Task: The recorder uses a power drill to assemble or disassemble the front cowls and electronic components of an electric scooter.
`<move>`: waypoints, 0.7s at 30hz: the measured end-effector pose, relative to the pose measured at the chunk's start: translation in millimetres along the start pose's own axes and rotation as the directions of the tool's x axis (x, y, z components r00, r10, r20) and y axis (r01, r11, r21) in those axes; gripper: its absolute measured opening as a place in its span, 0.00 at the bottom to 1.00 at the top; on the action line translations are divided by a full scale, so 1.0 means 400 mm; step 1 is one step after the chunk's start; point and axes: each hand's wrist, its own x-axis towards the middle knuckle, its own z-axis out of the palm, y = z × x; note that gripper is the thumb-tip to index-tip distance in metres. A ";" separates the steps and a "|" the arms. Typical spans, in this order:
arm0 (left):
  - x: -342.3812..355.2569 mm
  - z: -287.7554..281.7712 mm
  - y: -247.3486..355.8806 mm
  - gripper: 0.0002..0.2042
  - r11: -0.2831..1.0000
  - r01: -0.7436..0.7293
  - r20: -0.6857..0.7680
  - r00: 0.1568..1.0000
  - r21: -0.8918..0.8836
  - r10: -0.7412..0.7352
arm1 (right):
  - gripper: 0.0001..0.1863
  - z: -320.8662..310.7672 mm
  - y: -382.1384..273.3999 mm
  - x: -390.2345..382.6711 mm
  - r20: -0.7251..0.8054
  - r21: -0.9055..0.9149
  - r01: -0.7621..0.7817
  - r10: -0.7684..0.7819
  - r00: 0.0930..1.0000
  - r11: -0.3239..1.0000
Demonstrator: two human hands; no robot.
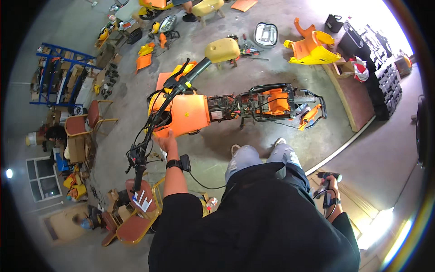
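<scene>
"What's nearest the wearer?"

"The right hand (334, 185), low beside the body, its fingers wrapped round the handle of a cordless drill (330, 175). It's held out to the side, presumably to have it within reach yet clear of the bodywork."

"And the other one?"

"The left hand (168, 144) reaches forward to the lower edge of an orange front panel (192, 113), near the handlebar (198, 70). I'd guess it steadies the panel or the whole machine. Whether those fingers pinch the edge or merely press against it, I can't tell."

"Where does the scooter sit?"

"The scooter (217, 113) stands crosswise on the concrete floor (213, 147), just ahead of the wearer's shoes (280, 141), handlebar to the left, black tubular rear frame (292, 102) to the right. Its middle is uncovered, wiring showing, which probably makes the fittings easier to get at."

"Anything past it?"

"A padded yellow stool (222, 50), with hand tools (251, 52) on the floor beside it, likely to suit someone working low. Then a grey tub (267, 34), and off to the right a yellow-and-orange body shell (312, 50), well apart from the scooter, perhaps to keep it from being stepped on."
</scene>
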 end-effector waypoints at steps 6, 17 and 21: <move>0.007 0.008 -0.035 0.41 0.979 -0.188 -0.092 0.979 -0.074 0.181 | 0.14 0.026 -0.138 0.014 0.011 -0.123 0.100 -0.099 0.995 0.987; -0.014 0.036 -0.071 0.42 0.981 -0.179 -0.116 0.978 -0.069 0.171 | 0.14 0.222 -0.141 0.016 0.055 -0.269 0.047 -0.033 0.998 0.962; -0.014 0.038 -0.095 0.39 0.976 -0.214 -0.124 0.970 -0.039 0.208 | 0.12 0.286 -0.138 0.026 0.054 -0.330 0.013 0.005 0.999 0.944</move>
